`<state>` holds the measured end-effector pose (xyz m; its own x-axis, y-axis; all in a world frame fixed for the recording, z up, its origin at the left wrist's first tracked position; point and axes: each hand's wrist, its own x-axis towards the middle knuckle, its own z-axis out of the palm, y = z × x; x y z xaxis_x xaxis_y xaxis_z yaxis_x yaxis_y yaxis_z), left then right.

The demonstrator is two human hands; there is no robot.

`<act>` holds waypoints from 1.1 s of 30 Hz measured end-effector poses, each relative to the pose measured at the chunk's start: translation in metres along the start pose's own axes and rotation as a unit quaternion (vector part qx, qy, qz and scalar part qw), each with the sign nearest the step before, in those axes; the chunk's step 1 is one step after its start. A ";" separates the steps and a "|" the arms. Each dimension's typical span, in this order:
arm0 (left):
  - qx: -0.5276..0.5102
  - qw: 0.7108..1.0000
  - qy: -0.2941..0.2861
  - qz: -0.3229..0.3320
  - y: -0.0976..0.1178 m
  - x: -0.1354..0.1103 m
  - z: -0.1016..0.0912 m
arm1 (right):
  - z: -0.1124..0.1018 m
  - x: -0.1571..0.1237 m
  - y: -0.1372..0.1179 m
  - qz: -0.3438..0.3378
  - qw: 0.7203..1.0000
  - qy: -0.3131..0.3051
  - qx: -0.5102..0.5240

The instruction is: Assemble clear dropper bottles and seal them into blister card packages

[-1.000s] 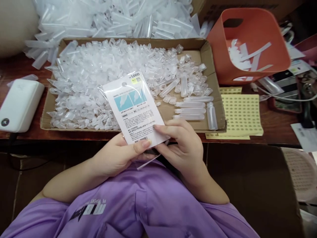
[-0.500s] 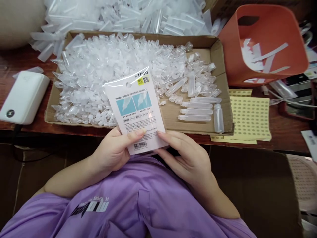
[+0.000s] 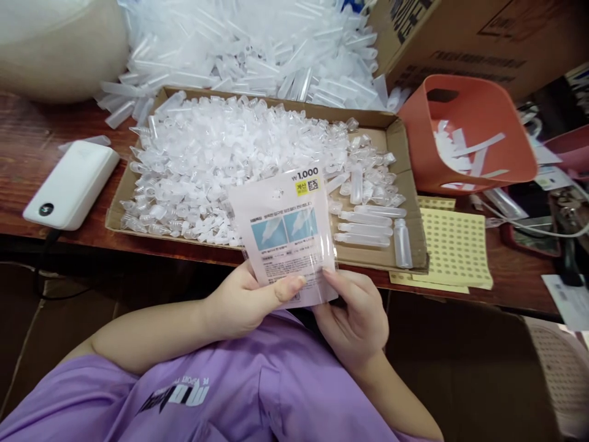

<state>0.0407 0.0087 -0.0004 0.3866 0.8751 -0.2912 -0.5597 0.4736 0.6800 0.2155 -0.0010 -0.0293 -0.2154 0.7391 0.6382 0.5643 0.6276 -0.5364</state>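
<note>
Both my hands hold a clear plastic packet with a printed white card (image 3: 288, 230) upright in front of my chest. My left hand (image 3: 248, 301) grips its lower left edge, thumb pressed across the bottom of the card. My right hand (image 3: 356, 316) pinches the lower right corner with thumb and fingers. Behind the packet lies a shallow cardboard tray (image 3: 411, 202) heaped with small clear plastic caps (image 3: 216, 159). A few assembled clear tubes (image 3: 368, 226) lie in the tray's right part, beside a small upright bottle (image 3: 402, 242).
A white power bank (image 3: 71, 184) rests left of the tray. An orange bin (image 3: 464, 132) with white paper strips stands at the right, with yellow sticker sheets (image 3: 455, 245) in front of it. A pile of clear tubes (image 3: 257, 43) and cardboard boxes (image 3: 460, 37) lie behind.
The packet has shifted to the right and turned more upright. My right fingers slid from its side to its lower corner. The view tilted up and left.
</note>
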 end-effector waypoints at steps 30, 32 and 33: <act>0.035 0.993 0.109 -0.015 0.006 0.001 0.011 | 0.002 0.003 -0.009 0.045 0.999 0.003 -0.007; 0.047 0.993 0.110 -0.012 0.008 -0.001 0.013 | 0.002 0.004 -0.009 0.045 0.999 0.005 -0.013; 0.050 0.993 0.106 -0.014 0.009 -0.002 0.013 | 0.002 0.005 -0.010 0.044 0.999 0.006 -0.013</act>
<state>0.0446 0.0102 0.0154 0.2323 0.8683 -0.4382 -0.4713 0.4946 0.7302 0.2077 -0.0029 -0.0219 -0.1552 0.7879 0.5959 0.6013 0.5540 -0.5758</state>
